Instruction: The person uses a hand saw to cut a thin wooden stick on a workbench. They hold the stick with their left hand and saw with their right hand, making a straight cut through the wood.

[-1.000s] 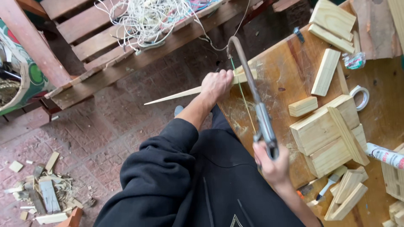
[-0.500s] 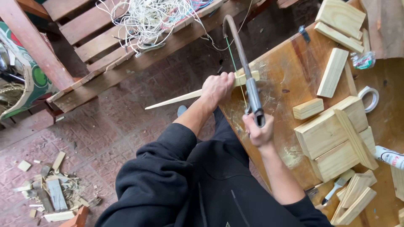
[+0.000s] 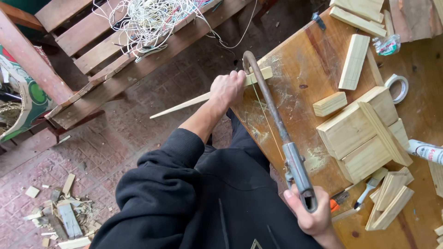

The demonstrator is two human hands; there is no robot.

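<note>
My left hand (image 3: 227, 88) presses a thin pointed wooden strip (image 3: 184, 105) down on the edge of the wooden table (image 3: 304, 60); the strip's tapered end juts out over the floor to the left. My right hand (image 3: 310, 216) grips the handle of a rusty hacksaw (image 3: 277, 133) at the lower right. The saw's frame arches up to the strip, and its thin blade runs beside my left hand, across the strip at the table edge. Sawdust lies on the table under the blade.
Cut wood blocks (image 3: 364, 133) and slats (image 3: 354, 60) are stacked on the table, with a tape roll (image 3: 398, 87), a white tube (image 3: 425, 151) and a small cutter (image 3: 339, 200). A tangle of white cord (image 3: 152, 20) lies on a wooden pallet (image 3: 110, 55). Offcuts (image 3: 62, 216) litter the brick floor.
My right hand pushed the saw forward toward the strip, then drew it back toward me. My left hand stayed on the strip.
</note>
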